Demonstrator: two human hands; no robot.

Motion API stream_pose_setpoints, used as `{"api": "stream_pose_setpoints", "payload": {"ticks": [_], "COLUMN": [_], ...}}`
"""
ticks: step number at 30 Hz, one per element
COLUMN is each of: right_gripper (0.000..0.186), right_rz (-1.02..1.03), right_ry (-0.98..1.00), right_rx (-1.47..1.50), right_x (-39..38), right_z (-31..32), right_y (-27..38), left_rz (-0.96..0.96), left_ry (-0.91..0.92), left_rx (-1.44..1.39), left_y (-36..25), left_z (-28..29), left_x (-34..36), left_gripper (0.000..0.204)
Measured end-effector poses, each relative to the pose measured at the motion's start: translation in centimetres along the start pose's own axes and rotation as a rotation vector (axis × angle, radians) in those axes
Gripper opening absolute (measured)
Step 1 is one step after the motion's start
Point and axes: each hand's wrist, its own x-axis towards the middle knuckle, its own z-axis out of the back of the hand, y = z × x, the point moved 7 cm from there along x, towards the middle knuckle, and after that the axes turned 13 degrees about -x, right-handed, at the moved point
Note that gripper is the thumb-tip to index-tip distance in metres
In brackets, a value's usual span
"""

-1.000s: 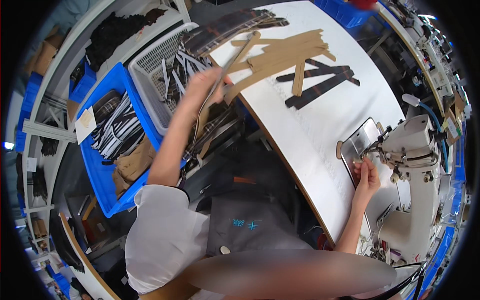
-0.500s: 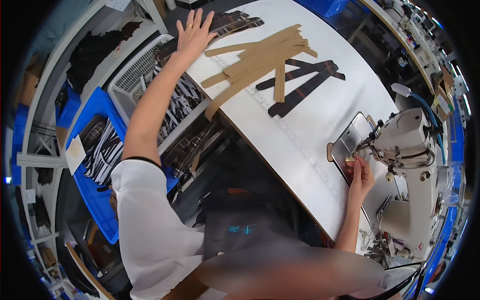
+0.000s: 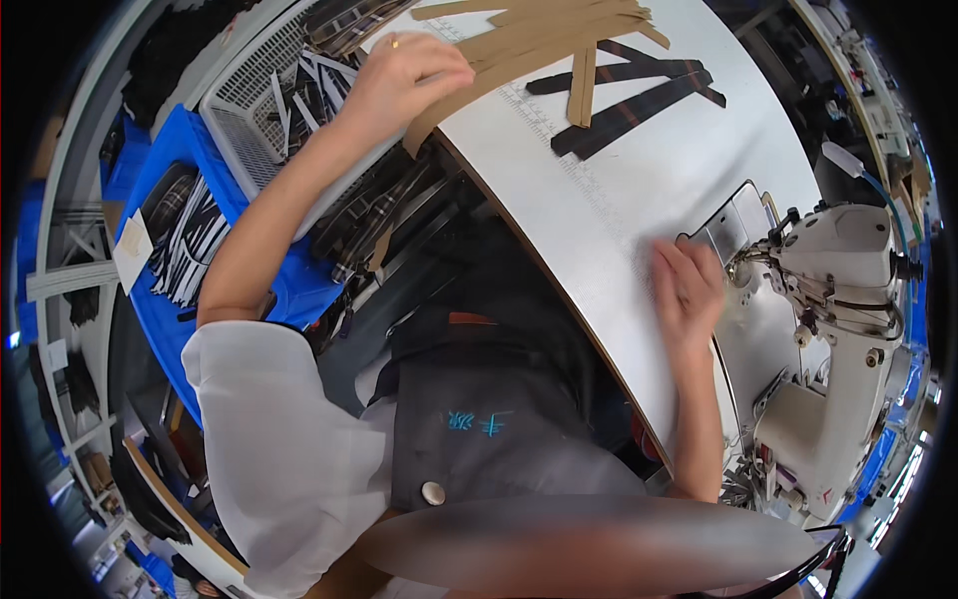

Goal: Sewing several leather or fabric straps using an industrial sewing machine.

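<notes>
My left hand (image 3: 409, 82) is over the table's left edge, beside the pile of tan fabric strips (image 3: 559, 35). Its fingers are bent in toward the thumb; whatever they may hold is hidden. One tan strip runs below this hand, and its end droops past the edge. Dark plaid strips (image 3: 629, 112) lie on the white tabletop (image 3: 599, 210) to the right of the pile. My right hand (image 3: 689, 290) is just left of the sewing machine's (image 3: 838, 250) needle area. Its fingers look curled but are smeared by motion, and nothing shows clearly between them.
A white plastic basket (image 3: 244, 125) of cut strips stands left of the table. Next to it, a blue bin (image 3: 185, 339) holds striped and plaid pieces. Metal tools (image 3: 743, 489) lie near the sewing machine's base. Shelving (image 3: 75, 280) lines the far left.
My left hand has drawn back toward me from the plaid pieces at the far edge, its spread fingers now bent in. My right hand has shifted left, away from the needle area. The view has also shifted.
</notes>
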Motion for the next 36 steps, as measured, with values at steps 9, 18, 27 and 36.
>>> {"api": "stream_pose_setpoints", "payload": {"ticks": [9,18,27,36], "right_gripper": [0.007,0.006,0.023,0.029], "right_rz": [0.087,-0.157,-0.143,0.024], "right_ry": [0.002,-0.069,0.052,0.031], "right_rx": [-0.424,-0.478,-0.4,-0.458], "right_x": [14.5,7.1,-7.2,-6.9], "right_z": [-11.0,2.4,1.8,1.8], "right_y": [3.7,2.0,1.7,2.8], "left_rz": [0.031,0.081,0.182,1.04], "left_ry": [0.08,0.137,-0.35,-0.549], "left_rx": [0.518,0.31,-0.408,-0.075], "left_y": [0.6,5.4,1.9,8.6], "left_z": [-5.3,-8.2,5.8,24.7], "left_x": [0.2,6.8,-0.9,-38.5], "left_gripper": [0.046,0.044,0.04,0.038]}}
